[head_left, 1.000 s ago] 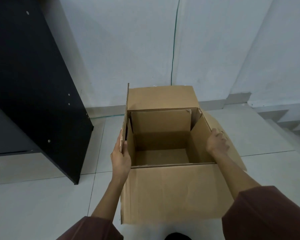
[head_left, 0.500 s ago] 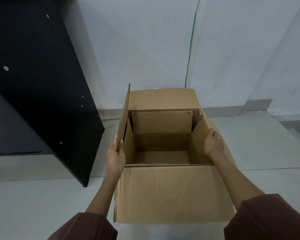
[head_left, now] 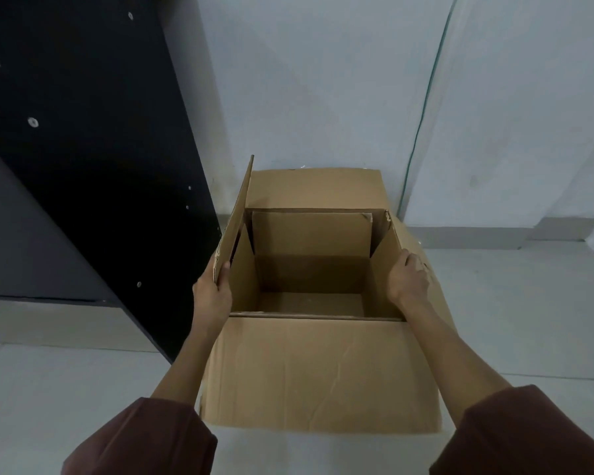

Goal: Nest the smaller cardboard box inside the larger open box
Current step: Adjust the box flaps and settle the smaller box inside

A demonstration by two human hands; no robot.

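Observation:
A large open cardboard box (head_left: 323, 371) stands on the pale tiled floor in front of me, its top flaps spread out. Its inside is bare down to the bottom. My left hand (head_left: 211, 293) grips the near end of the upright left flap (head_left: 235, 217). My right hand (head_left: 408, 277) lies over the right rim, fingers curled on the folded-down right flap. No smaller box is in view.
A tall black cabinet (head_left: 83, 166) stands close on the left, almost touching the raised left flap. A white wall (head_left: 323, 80) with a thin green cable (head_left: 422, 114) rises right behind the box. Open floor (head_left: 528, 320) lies to the right.
The view has swung left and closer, so the box sits more to the right in the frame. Both hands keep their hold on the box's sides.

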